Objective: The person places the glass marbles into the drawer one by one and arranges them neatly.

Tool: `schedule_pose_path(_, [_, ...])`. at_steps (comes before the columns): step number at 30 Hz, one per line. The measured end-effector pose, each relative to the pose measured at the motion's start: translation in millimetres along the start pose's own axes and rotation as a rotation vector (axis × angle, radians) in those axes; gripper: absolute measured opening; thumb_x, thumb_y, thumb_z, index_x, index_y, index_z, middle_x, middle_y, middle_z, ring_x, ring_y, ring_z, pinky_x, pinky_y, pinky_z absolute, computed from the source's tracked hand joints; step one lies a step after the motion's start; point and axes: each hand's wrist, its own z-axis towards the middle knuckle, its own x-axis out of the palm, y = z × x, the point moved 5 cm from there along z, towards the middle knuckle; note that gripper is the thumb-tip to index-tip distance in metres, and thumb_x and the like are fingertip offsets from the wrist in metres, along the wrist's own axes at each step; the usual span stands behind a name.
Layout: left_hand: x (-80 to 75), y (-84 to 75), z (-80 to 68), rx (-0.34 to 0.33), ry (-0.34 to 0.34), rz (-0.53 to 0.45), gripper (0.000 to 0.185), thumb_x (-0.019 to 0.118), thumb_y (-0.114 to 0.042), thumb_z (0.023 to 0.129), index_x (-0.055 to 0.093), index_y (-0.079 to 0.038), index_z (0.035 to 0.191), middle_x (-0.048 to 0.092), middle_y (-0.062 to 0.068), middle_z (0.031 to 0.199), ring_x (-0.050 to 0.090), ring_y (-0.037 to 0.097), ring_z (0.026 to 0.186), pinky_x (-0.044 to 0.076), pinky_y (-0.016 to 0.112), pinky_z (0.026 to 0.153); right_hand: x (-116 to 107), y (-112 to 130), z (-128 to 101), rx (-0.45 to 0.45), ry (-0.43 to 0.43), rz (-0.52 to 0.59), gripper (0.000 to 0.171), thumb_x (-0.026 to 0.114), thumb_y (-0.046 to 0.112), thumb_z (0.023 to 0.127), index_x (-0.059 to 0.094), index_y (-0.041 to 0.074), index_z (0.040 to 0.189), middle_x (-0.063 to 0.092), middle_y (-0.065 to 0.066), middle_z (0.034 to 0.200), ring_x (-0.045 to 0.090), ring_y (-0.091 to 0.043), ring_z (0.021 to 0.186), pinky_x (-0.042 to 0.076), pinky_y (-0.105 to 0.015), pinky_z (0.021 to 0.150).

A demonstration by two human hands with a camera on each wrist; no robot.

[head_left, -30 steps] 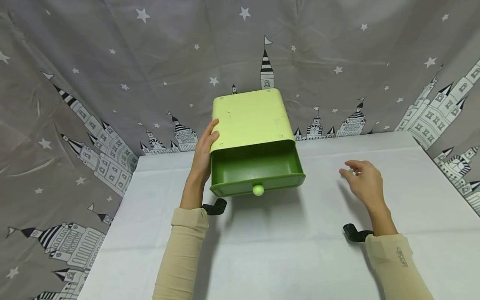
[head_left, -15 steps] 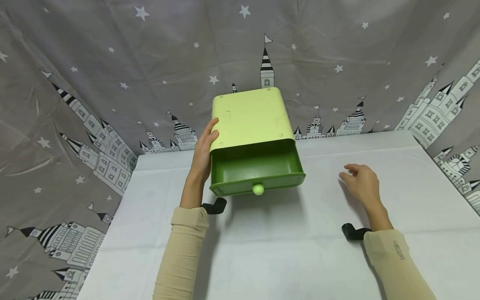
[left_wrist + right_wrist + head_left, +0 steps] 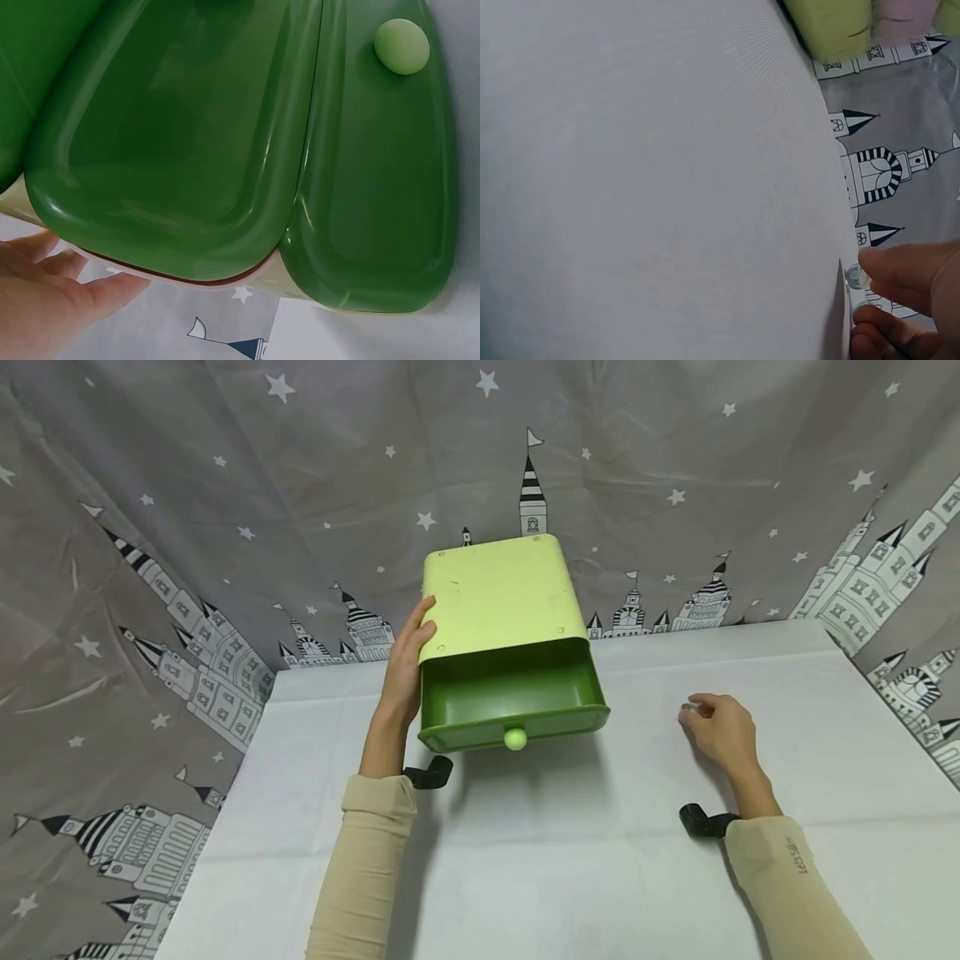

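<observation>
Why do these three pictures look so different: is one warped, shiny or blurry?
Head view: wide lens bows the table edges; soft shadow under the open drawer. Left wrist view: very close, glossy drawer shows streaks of glare beside the left hand. Right wrist view: tablecloth mostly featureless white, the right hand's fingertips slightly soft at the corner.

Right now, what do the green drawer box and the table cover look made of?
Drawer box: looks like moulded plastic, with rounded corners; its drawer is glossy, showing soft reflections. Knob: likely the same, paler green. Table cover: probably white cloth, matte, faintly creased.
</observation>
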Motion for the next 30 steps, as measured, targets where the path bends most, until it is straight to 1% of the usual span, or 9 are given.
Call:
schedule_pose_path(6, [1.0, -0.5, 0.0, 0.003, 0.004, 0.002, 0.053, 0.045, -0.033, 0.102, 0.039, -0.018, 0.153, 0.027, -0.008, 0.159, 0.016, 0.009, 0.145, 0.007, 0.046, 0.116, 3.2, -3.4, 0.2, -0.021, -0.014, 0.005, 0.032, 0.065, 0.005, 0.089, 0.064, -0.015, 0.114, 0.059, -0.029, 0.096, 0.055, -0.042, 0.088, 0.044, -0.053, 0.075])
schedule_pose_path(13, [-0.5, 0.0, -1.1, -0.001, -0.003, 0.002, 0.054, 0.045, -0.034, 0.102, 0.038, -0.019, 0.153, 0.028, -0.008, 0.159, 0.016, 0.009, 0.145, 0.007, 0.046, 0.116, 6.9, -5.4, 2.0, -0.034, -0.026, -0.004, 0.028, 0.066, 0.004, 0.088, 0.066, -0.016, 0.108, 0.057, -0.027, 0.093, 0.054, -0.039, 0.084, 0.042, -0.048, 0.071])
schedule_pose_path(20, [-1.4, 1.2, -0.7, 0.003, -0.003, 0.013, 0.053, 0.044, -0.034, 0.103, 0.038, -0.019, 0.154, 0.027, -0.008, 0.159, 0.016, 0.009, 0.145, 0.008, 0.045, 0.116, 7.2, -5.1, 2.1, -0.035, -0.032, 0.008, 0.024, 0.066, 0.004, 0.088, 0.068, -0.015, 0.102, 0.058, -0.027, 0.093, 0.054, -0.039, 0.085, 0.042, -0.051, 0.073])
schedule_pose_path(30, [-0.2, 2.2, -0.1, -0.001, -0.006, 0.017, 0.054, 0.044, -0.035, 0.102, 0.038, -0.020, 0.153, 0.028, -0.009, 0.158, 0.016, 0.009, 0.145, 0.007, 0.046, 0.116, 6.4, -6.7, 1.4, -0.028, -0.042, 0.007, 0.021, 0.066, 0.004, 0.089, 0.068, -0.014, 0.100, 0.058, -0.026, 0.093, 0.054, -0.039, 0.085, 0.042, -0.050, 0.074])
